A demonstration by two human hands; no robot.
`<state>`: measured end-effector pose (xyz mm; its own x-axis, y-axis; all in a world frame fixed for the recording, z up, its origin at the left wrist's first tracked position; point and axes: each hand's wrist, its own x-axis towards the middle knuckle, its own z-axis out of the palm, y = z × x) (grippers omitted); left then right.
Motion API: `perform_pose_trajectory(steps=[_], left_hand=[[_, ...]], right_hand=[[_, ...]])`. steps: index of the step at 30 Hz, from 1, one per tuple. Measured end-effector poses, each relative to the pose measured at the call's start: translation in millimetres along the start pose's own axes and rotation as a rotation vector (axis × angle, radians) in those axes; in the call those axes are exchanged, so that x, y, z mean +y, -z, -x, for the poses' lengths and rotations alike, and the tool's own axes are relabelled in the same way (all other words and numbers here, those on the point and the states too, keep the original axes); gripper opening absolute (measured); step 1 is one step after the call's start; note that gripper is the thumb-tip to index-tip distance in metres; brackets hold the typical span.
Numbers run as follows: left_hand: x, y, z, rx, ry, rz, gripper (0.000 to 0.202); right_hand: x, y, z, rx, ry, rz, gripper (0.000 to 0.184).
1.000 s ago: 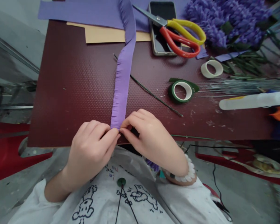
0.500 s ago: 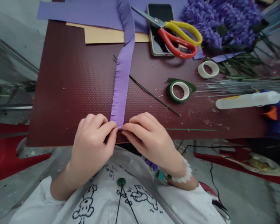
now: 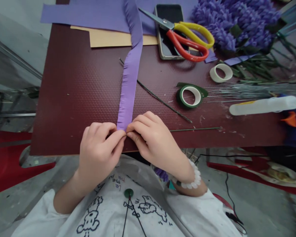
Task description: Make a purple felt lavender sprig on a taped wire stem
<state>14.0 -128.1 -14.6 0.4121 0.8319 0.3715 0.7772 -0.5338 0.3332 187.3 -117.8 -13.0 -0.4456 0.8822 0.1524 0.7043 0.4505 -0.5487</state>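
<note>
Purple paper strip [image 3: 129, 92], fringed, seemingly light and limp (best taken at its end), running down the worktop [image 3: 71, 98] to the near edge, end pinched between the fingers of left hand [image 3: 98, 153] and right hand [image 3: 150, 141].

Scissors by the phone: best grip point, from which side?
Take the red and yellow handles from the person's right: the loops lie flat and jut past the phone, while the closed blades point away to the far left across it.

A maroon textured tabletop [image 3: 71, 98] seen from above, speckled grey concrete floor [image 3: 259, 210] below it, red plastic seating [image 3: 5, 164] placed at lower left, a black cable [image 3: 226, 187] trailed across the floor at lower right, a grey wall [image 3: 17, 33] at upper left
</note>
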Motion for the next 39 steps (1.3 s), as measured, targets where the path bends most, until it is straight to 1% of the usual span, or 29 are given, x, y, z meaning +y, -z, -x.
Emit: perform_pose_trajectory(steps=[2, 5, 8, 10, 12, 14, 16, 19, 21, 22, 24, 27, 29, 33, 36, 39], left_hand=[[1.1, -1.5, -2.6, 0.006, 0.009, -0.013, 0.006], [3.6, -1.0, -6.6, -0.019, 0.034, -0.019, 0.006], [5.0, 0.6, -10.4, -0.051, 0.051, -0.035, 0.006], [4.6, 1.3, -12.1, -0.072, 0.067, -0.032, 0.007], [3.3, 1.5, -12.6, -0.094, 0.075, -0.025, 0.007], [1.9, 1.5, -11.4, -0.111, 0.068, -0.022, 0.006], [1.0, 1.4, -8.5, -0.096, 0.063, -0.014, 0.006], [0.8, 1.4, -3.2, -0.023, 0.046, -0.012, 0.007], [1.3, 1.7, -0.4, 0.008, 0.015, -0.038, 0.005], [1.5, 1.9, 0.4, 0.012, -0.002, -0.054, 0.005], [1.9, 2.3, 0.5, 0.014, -0.021, -0.077, 0.005], [1.9, 2.8, -2.7, 0.003, -0.015, -0.064, 0.006], [1.3, 3.2, -6.0, -0.019, 0.007, -0.043, 0.007], [-1.1, 4.8, -11.6, -0.073, 0.042, -0.013, 0.008], [-2.9, 6.3, -13.2, -0.125, 0.049, 0.008, 0.009], [-3.4, 6.5, -11.9, -0.144, 0.06, 0.018, 0.006]], right_hand=[[1.0, -2.2, 5.7, 0.072, 0.022, -0.021, 0.017], [1.8, -6.0, 15.0, 0.201, 0.076, -0.008, 0.017], [1.2, -9.0, 18.7, 0.249, 0.121, 0.057, 0.015], [0.9, -11.0, 17.4, 0.252, 0.149, 0.118, 0.013], [0.8, -12.7, 14.3, 0.249, 0.166, 0.166, 0.016], [0.8, -13.0, 10.1, 0.232, 0.152, 0.181, 0.017], [0.3, -10.8, 5.0, 0.181, 0.109, 0.153, 0.017], [-1.0, -4.2, -2.5, 0.053, 0.027, 0.062, 0.017], [-1.4, -0.8, -5.0, -0.017, -0.014, 0.016, 0.016], [-1.1, -0.2, -4.9, -0.032, -0.024, -0.001, 0.016], [0.4, -1.5, -1.6, 0.007, -0.013, -0.027, 0.017], [3.7, -6.1, 8.2, 0.166, 0.065, -0.063, 0.024], [4.9, -8.3, 14.1, 0.23, 0.123, -0.036, 0.029], [4.3, -10.4, 16.4, 0.24, 0.21, 0.138, 0.017], [2.4, -13.4, 12.3, 0.234, 0.238, 0.24, 0.02], [-1.4, -15.6, 6.5, 0.225, 0.204, 0.315, 0.022]])
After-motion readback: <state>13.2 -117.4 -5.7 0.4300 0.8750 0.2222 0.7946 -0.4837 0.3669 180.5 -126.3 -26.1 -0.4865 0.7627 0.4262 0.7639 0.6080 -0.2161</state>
